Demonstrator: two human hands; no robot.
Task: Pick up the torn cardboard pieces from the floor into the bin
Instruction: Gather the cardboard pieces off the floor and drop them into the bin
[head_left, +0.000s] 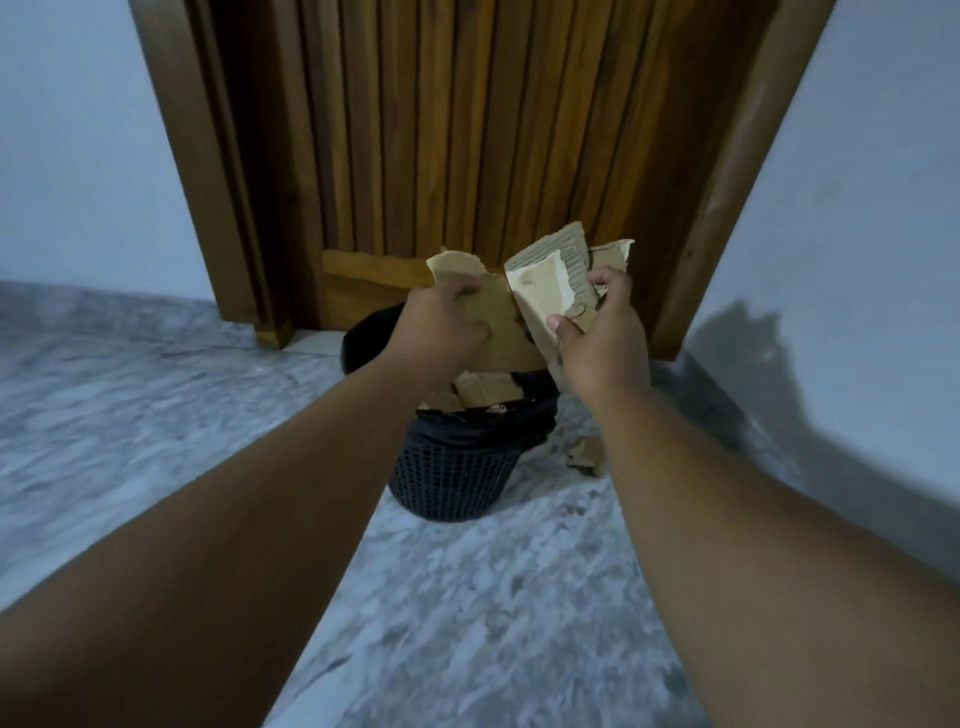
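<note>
Both my hands hold torn brown cardboard above a dark mesh bin lined with a black bag. My left hand grips a flat torn cardboard piece by its left edge. My right hand is closed on a folded, paler cardboard piece with its corrugation showing. Several cardboard scraps lie inside the bin. One small torn scrap lies on the floor just right of the bin, partly hidden by my right forearm.
The bin stands on a grey marbled floor in front of a closed wooden door with its frame. Pale walls close in on the right and left. My forearms cross the lower half of the view.
</note>
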